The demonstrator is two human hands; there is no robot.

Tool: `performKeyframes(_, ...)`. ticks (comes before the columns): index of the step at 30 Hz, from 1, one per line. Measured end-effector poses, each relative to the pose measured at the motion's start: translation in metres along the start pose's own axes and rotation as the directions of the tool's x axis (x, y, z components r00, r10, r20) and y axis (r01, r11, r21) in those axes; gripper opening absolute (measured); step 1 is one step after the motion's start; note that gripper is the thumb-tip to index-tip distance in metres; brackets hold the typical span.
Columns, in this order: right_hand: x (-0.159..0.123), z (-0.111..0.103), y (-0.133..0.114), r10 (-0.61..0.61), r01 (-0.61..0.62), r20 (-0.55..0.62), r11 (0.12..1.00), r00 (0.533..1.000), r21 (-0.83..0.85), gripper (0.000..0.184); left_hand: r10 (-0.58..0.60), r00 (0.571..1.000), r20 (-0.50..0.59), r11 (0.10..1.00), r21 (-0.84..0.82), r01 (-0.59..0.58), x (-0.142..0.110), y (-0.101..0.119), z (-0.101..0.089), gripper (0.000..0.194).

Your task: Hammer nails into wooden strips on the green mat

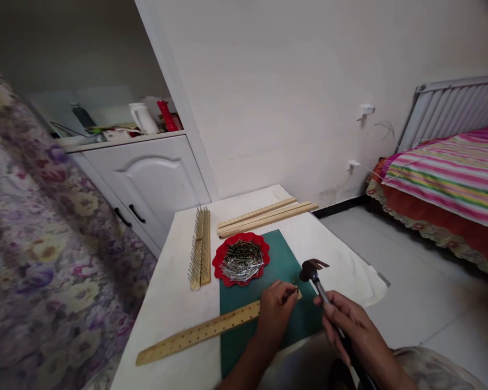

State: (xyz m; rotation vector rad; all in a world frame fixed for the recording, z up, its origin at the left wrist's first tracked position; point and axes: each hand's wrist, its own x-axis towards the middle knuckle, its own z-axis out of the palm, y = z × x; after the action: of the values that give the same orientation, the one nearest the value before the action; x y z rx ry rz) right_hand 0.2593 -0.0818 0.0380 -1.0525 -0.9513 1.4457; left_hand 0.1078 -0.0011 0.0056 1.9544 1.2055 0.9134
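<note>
My right hand is wrapped round the dark handle of a claw hammer, its head raised above the right edge of the green cutting mat. Fingers pinched, my left hand rests over the right end of a long wooden strip with rows of holes. Between its fingertips is a small, thin, dark thing that looks like a nail, mostly hidden. The strip lies slantwise across the mat, and its left part extends onto the white tabletop. A red scalloped dish full of nails sits just beyond my left hand.
Wooden strips studded with upright nails lie at the table's left. More wooden strips lie along the back, near the wall. A white cabinet and floral curtain stand left; a bed is at right beyond the floor.
</note>
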Motion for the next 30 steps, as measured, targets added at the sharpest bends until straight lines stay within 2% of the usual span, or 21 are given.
performKeyframes(4, 0.007, -0.001, 0.003, -0.005, 0.006, -0.024, 0.999, 1.0, 0.032, 0.027, 0.047, 0.999, -0.014, 0.997, 0.069, -0.046, 0.0, -0.002, -0.018, 0.012)
performKeyframes(7, 0.011, -0.001, 0.006, -0.004, 0.005, -0.017, 0.999, 1.0, 0.047, 0.027, 0.083, 0.992, -0.091, 0.982, 0.177, -0.066, 0.011, -0.008, -0.044, 0.014)
performKeyframes(10, 0.013, 0.0, 0.007, 0.012, -0.013, 0.011, 0.998, 1.0, 0.056, 0.03, 0.103, 0.985, -0.139, 0.948, 0.314, -0.054, 0.033, -0.019, -0.075, 0.016)
performKeyframes(12, 0.014, 0.001, 0.008, 0.02, -0.021, 0.018, 0.998, 1.0, 0.055, 0.031, 0.098, 0.987, -0.13, 0.878, 0.478, -0.024, 0.051, -0.028, -0.092, 0.015)
performKeyframes(15, 0.015, 0.003, 0.009, 0.025, -0.025, 0.0, 0.998, 1.0, 0.051, 0.032, -0.005, 0.993, -0.118, 0.735, 0.673, 0.084, 0.072, -0.04, -0.106, 0.014)
performKeyframes(21, 0.017, 0.005, 0.011, 0.023, -0.022, -0.013, 0.999, 1.0, 0.043, 0.03, -0.095, 0.991, -0.09, 0.635, 0.761, 0.131, 0.086, -0.052, -0.105, 0.012)
performKeyframes(26, 0.019, 0.007, 0.009, 0.037, -0.037, -0.002, 0.999, 0.999, 0.015, 0.032, -0.157, 0.985, -0.077, 0.57, 0.807, 0.155, 0.089, -0.049, -0.099, 0.02)
performKeyframes(30, 0.021, 0.01, 0.008, 0.031, -0.031, -0.006, 0.999, 1.0, 0.016, 0.032, -0.159, 0.984, -0.077, 0.544, 0.825, 0.153, 0.088, -0.046, -0.1, 0.023)
